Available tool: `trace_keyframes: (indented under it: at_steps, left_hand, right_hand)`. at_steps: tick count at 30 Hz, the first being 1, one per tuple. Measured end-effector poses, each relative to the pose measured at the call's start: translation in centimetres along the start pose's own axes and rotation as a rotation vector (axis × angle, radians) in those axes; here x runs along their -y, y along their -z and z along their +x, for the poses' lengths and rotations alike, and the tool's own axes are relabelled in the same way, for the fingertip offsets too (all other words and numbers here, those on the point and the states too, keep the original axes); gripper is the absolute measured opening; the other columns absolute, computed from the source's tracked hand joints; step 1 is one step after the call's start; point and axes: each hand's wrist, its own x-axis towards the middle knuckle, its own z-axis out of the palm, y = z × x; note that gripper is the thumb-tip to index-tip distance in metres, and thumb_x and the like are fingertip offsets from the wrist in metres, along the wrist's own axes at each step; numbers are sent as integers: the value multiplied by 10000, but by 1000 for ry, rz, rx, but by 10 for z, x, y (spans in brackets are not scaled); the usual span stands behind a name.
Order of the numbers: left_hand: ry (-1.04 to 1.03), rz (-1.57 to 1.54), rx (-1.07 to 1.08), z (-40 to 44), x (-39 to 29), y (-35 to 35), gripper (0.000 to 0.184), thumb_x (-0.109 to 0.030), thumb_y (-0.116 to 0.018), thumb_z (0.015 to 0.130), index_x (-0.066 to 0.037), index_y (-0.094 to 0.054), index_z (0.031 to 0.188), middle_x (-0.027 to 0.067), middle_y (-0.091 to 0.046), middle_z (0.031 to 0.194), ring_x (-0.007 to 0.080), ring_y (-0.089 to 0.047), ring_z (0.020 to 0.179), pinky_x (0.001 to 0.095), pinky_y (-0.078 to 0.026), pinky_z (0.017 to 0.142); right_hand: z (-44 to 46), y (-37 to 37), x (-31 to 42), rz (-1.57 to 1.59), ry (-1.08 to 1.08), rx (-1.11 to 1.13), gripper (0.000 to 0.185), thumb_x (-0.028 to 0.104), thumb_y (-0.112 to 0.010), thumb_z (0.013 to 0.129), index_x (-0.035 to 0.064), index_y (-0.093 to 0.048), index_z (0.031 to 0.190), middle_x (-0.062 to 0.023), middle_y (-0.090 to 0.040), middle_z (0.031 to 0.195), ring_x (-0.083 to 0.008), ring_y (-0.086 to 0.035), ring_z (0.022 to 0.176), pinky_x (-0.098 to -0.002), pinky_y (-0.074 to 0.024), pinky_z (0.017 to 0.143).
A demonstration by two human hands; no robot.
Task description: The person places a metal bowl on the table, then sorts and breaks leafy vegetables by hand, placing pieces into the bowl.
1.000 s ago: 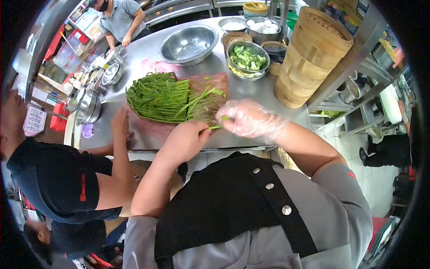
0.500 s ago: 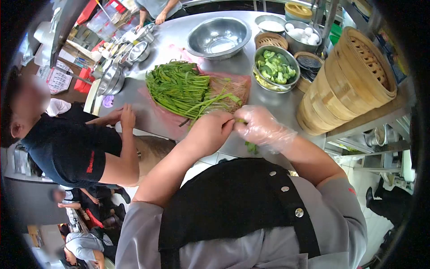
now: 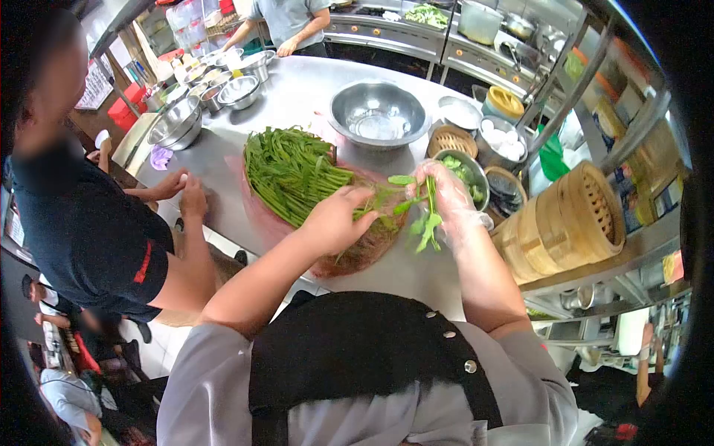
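Observation:
My right hand, in a clear plastic glove, pinches a few green leafy stems whose leaves hang down over the steel table. Bare and with its fingers apart, my left hand is over the root end of a large heap of leafy greens. Thin pale roots show beside its fingers. The heap lies on a pink plastic bag. Behind my right hand is a steel bowl of cut green vegetables, partly hidden by it.
A large steel bowl stands behind the greens. At the right are a bowl of eggs and stacked bamboo steamers. A co-worker in black stands close at the left, hands over the table edge. Another person is across the table.
My hands have moved apart. My right hand has lifted away toward the vegetable bowl with leafy stems, while my left hand has opened over the roots. The camera view has shifted.

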Motion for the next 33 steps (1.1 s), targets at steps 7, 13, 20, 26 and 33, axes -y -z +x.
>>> trace_keyframes:
  at_steps: [7,13,20,26,33]
  left_hand:
    - [104,-110,-51,-72,45,16,333,-179,-689,940,-42,-655,1242,193,-662,1175,338,-664,1055,395,-540,899]
    - [403,-186,-81,-139,50,33,313,-154,-700,926,-9,-661,1201,189,-683,1090,318,-694,950,399,-548,830]
    - [529,-177,-194,-177,58,28,283,-149,-693,936,-7,-670,1179,174,-699,1091,267,-705,924,386,-555,801]
    - [509,-157,-215,-162,63,29,238,-160,-682,948,-20,-694,1139,186,-715,1015,309,-704,913,385,-551,794]
    - [504,-5,-227,-97,110,22,269,-268,-606,959,-45,-735,1035,201,-717,974,386,-690,912,445,-542,805]
  right_hand:
    - [138,-7,41,-919,449,-187,380,355,-464,979,22,-634,1046,-219,-664,910,-338,-653,910,-482,-475,819]
    - [237,-43,80,-1355,769,-189,347,303,-528,971,2,-641,1100,-278,-667,1100,-428,-636,1089,-492,-498,952]
    - [301,-62,20,-1625,315,141,410,343,-517,993,38,-682,1212,-247,-681,1196,-416,-638,1148,-482,-489,1011]
    - [224,-73,82,-1560,574,137,435,357,-497,1022,46,-665,1275,-222,-609,1364,-383,-617,1212,-445,-462,1067]
    - [58,-55,-3,-994,589,446,242,163,-590,987,41,-697,1166,-210,-706,1055,-330,-693,978,-404,-538,841]
